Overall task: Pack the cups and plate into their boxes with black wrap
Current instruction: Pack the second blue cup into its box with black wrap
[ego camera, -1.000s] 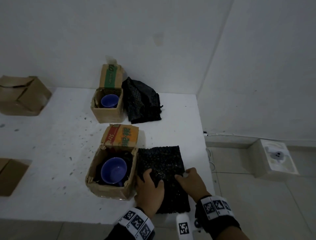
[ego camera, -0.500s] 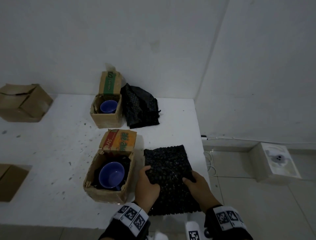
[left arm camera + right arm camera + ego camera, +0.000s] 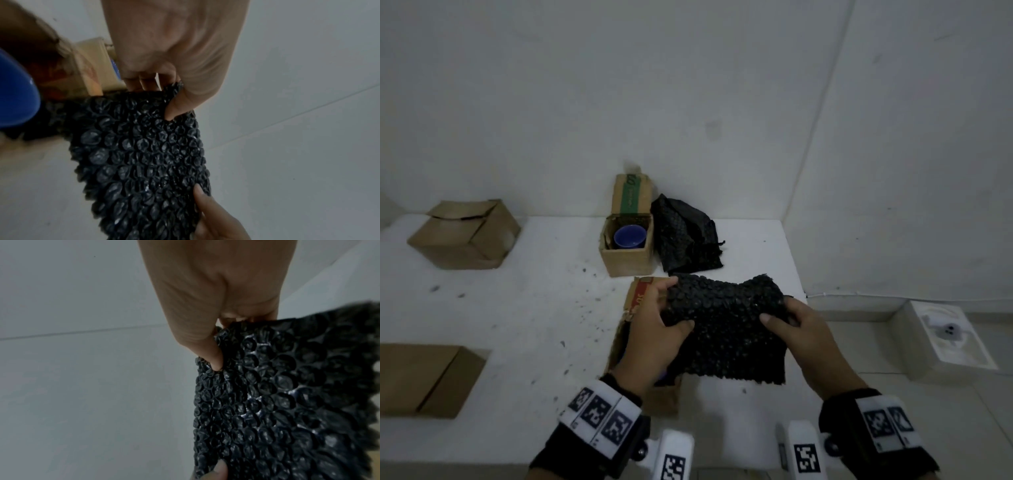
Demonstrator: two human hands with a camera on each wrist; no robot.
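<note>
I hold a sheet of black bubble wrap (image 3: 726, 325) off the table with both hands. My left hand (image 3: 657, 325) pinches its left edge, thumb on top, as the left wrist view shows on the black bubble wrap (image 3: 144, 154). My right hand (image 3: 798, 325) pinches its right edge, thumb pressed into the black bubble wrap (image 3: 277, 394). The near cardboard box (image 3: 635, 305) lies mostly hidden under my left hand and the sheet. Its blue cup (image 3: 14, 91) shows only in the left wrist view. A second blue cup (image 3: 629, 236) sits in the far open box (image 3: 625, 251).
More crumpled black wrap (image 3: 688, 240) lies right of the far box. A closed cardboard box (image 3: 464, 236) stands at the back left, another (image 3: 424, 378) at the left edge. The white table (image 3: 524, 308) ends just right of my hands; a white device (image 3: 941, 335) sits on the floor.
Both hands have lifted the bubble wrap sheet off the table and carried it left, over the near box. The sheet now sags between my two grips.
</note>
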